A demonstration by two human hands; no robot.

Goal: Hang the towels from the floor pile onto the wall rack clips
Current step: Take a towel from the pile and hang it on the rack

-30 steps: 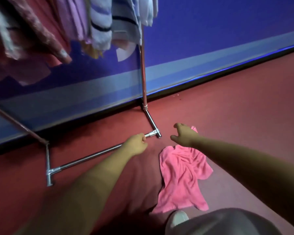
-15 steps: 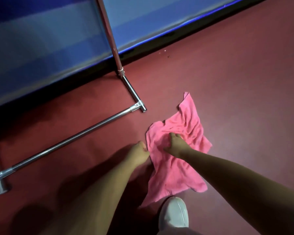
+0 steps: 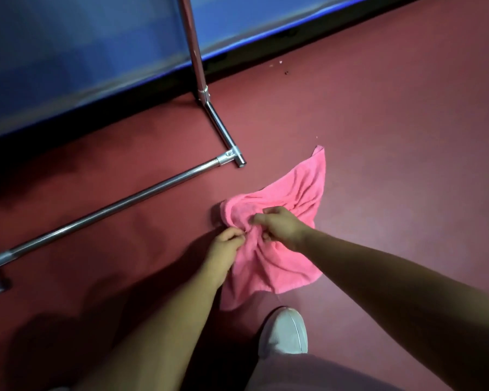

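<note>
L hand [image 3: 227, 244] now pinches bunched pink towel [image 3: 294, 190] w/ R hand [image 3: 283, 227].

Dim light, heavy shadows on the near-left floor [image 3: 54, 320], blurred far wall [image 3: 68, 52], wide-angle curvature at the edges.

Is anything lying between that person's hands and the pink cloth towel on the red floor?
Nothing visible does. The left hand and right hand both pinch the crumpled pink cloth towel near its middle. The silver metal rack foot lies apart, to its left. The clips are out of view.
</note>
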